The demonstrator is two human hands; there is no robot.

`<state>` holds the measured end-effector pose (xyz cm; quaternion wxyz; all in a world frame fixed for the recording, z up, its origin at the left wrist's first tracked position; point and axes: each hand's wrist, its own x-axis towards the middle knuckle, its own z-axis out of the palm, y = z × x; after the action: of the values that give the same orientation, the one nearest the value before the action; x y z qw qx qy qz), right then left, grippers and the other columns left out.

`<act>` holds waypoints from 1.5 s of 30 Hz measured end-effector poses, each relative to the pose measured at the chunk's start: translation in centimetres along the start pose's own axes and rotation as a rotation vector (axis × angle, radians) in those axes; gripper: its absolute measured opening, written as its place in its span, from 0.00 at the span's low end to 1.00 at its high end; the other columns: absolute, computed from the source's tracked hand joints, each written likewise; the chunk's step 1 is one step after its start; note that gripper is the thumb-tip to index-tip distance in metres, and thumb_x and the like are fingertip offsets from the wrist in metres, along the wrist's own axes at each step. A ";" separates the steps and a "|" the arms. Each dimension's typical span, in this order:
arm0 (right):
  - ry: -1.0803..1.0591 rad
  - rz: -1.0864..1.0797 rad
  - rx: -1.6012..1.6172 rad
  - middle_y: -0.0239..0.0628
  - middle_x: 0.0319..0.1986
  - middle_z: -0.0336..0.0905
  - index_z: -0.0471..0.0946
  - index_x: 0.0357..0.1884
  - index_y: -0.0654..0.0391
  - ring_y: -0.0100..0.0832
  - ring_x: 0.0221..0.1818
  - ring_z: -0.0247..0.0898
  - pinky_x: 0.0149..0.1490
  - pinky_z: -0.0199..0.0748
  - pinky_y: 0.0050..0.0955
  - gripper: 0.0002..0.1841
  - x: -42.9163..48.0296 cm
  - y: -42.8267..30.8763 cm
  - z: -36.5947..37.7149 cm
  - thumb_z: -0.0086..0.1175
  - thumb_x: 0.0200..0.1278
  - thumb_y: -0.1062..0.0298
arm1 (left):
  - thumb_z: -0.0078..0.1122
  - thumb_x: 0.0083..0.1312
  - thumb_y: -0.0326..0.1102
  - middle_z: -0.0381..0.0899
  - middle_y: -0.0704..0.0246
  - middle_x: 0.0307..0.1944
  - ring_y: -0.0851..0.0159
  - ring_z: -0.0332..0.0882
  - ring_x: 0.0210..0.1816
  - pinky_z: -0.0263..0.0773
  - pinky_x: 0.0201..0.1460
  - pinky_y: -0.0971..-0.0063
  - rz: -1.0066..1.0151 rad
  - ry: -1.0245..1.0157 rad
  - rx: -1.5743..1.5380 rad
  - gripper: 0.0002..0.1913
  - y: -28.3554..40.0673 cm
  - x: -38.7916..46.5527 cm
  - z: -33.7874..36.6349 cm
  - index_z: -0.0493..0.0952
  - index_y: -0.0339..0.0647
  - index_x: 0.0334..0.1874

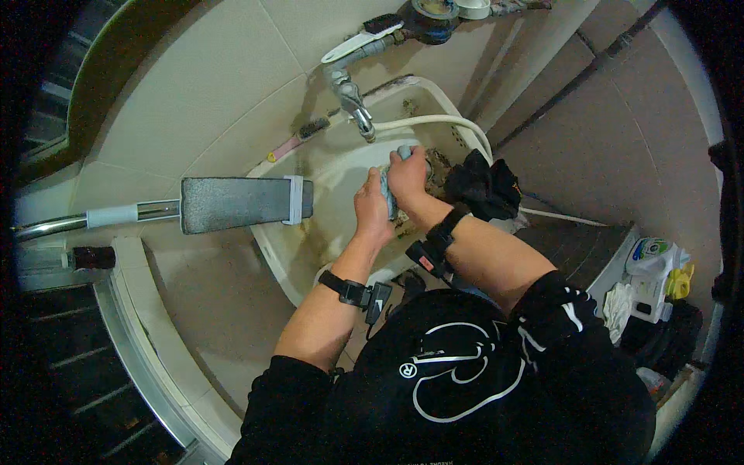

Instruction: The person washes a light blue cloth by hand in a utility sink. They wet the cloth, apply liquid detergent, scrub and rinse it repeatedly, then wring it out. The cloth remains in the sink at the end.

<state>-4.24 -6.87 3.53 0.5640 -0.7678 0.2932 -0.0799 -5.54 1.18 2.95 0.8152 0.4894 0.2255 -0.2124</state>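
Over a white sink (273, 256) with brown stains, my two hands are close together. My left hand (373, 200) grips a grey-blue thing, apparently a wet cloth (385, 189), from its left side. My right hand (408, 174) closes around its upper right part, where a rounded grey end sticks out above the fingers. Both hands hide much of it, so its exact kind is unclear. Above the hands, the metal faucet (354, 104) points down into the sink. Brown dirt (437, 168) lies in the sink just beyond my right hand.
A flat mop head (238, 203) juts over the left rim. Black cloth (485, 185) hangs at the right rim beside a white hose (447, 119). A pink-handled brush (293, 142) lies on the back rim; a white brush (360, 43) rests on the pipe. Bottles (654, 258) stand at right.
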 end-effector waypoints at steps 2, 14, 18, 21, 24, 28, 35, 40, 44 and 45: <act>-0.169 -0.001 -0.010 0.61 0.45 0.76 0.67 0.51 0.65 0.59 0.49 0.74 0.53 0.70 0.48 0.22 -0.8 0.1 -0.3 0.56 0.64 0.60 | 0.45 0.75 0.52 0.79 0.65 0.44 0.61 0.78 0.43 0.75 0.46 0.63 -0.027 0.154 -0.114 0.24 0.1 0.1 -0.5 0.72 0.34 0.53; -0.491 -0.081 -0.054 0.60 0.40 0.76 0.67 0.48 0.62 0.59 0.46 0.74 0.51 0.70 0.48 0.18 -1.7 -0.6 -0.5 0.58 0.63 0.61 | 0.46 0.75 0.46 0.78 0.67 0.42 0.64 0.77 0.41 0.74 0.44 0.67 -0.109 0.087 -0.242 0.18 0.6 -0.5 -0.2 0.75 0.37 0.51; -0.043 -0.041 -0.020 0.58 0.41 0.76 0.68 0.49 0.62 0.58 0.47 0.74 0.51 0.70 0.47 0.18 -1.2 -0.3 -0.2 0.56 0.64 0.62 | 0.47 0.73 0.49 0.79 0.61 0.49 0.57 0.78 0.47 0.75 0.48 0.59 -0.209 0.029 -0.080 0.20 0.1 0.6 -0.5 0.75 0.39 0.53; -0.234 0.063 -0.061 0.58 0.43 0.76 0.69 0.50 0.63 0.56 0.48 0.73 0.53 0.69 0.44 0.18 -1.2 -0.9 -0.5 0.56 0.64 0.64 | 0.47 0.74 0.47 0.79 0.61 0.49 0.56 0.78 0.48 0.75 0.47 0.60 -0.101 0.226 -0.074 0.19 -0.3 1.6 -1.1 0.74 0.37 0.53; -0.339 0.011 -0.054 0.57 0.41 0.75 0.69 0.48 0.64 0.53 0.46 0.74 0.52 0.69 0.44 0.16 -1.4 -1.4 -0.7 0.57 0.64 0.64 | 0.48 0.73 0.50 0.79 0.66 0.46 0.61 0.78 0.43 0.75 0.43 0.62 -0.148 0.159 -0.246 0.21 -0.7 1.8 -1.4 0.74 0.37 0.54; 0.044 0.053 0.103 0.53 0.43 0.77 0.71 0.45 0.65 0.49 0.44 0.75 0.50 0.71 0.43 0.14 -1.1 -1.0 -0.4 0.59 0.60 0.69 | 0.47 0.74 0.49 0.78 0.64 0.49 0.61 0.78 0.45 0.76 0.45 0.62 -0.083 0.091 -0.033 0.21 -0.5 1.7 -1.4 0.73 0.38 0.55; 0.044 -0.011 0.119 0.61 0.43 0.76 0.67 0.51 0.62 0.61 0.48 0.72 0.55 0.69 0.47 0.19 -1.0 0.3 0.6 0.55 0.64 0.63 | 0.53 0.72 0.45 0.79 0.67 0.46 0.61 0.78 0.46 0.74 0.49 0.62 -0.176 -0.024 -0.181 0.16 -0.4 2.1 -2.4 0.74 0.42 0.53; -0.423 0.040 -0.028 0.61 0.40 0.77 0.67 0.51 0.64 0.61 0.46 0.74 0.51 0.70 0.49 0.16 -1.5 -0.2 0.3 0.52 0.67 0.66 | 0.56 0.71 0.45 0.79 0.69 0.46 0.63 0.79 0.44 0.74 0.47 0.65 -0.250 -0.022 -0.278 0.18 -0.1 2.1 -2.5 0.73 0.43 0.57; 0.081 0.037 0.090 0.61 0.40 0.76 0.64 0.52 0.63 0.61 0.46 0.74 0.51 0.70 0.49 0.17 -0.5 0.3 0.5 0.51 0.67 0.65 | 0.53 0.72 0.48 0.81 0.68 0.44 0.63 0.79 0.43 0.76 0.44 0.62 -0.244 0.097 -0.010 0.17 0.0 2.0 -2.2 0.74 0.45 0.54; -0.001 0.050 0.072 0.61 0.41 0.76 0.64 0.52 0.63 0.60 0.46 0.74 0.51 0.70 0.50 0.17 -0.7 0.5 0.7 0.51 0.68 0.65 | 0.51 0.73 0.47 0.80 0.67 0.44 0.63 0.79 0.42 0.76 0.44 0.62 -0.204 0.096 -0.029 0.17 0.1 2.1 -2.0 0.75 0.42 0.53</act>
<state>-4.66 -6.01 2.97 0.5934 -0.7394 0.3089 -0.0758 -4.09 2.73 0.93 0.7846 0.4618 0.3158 -0.2673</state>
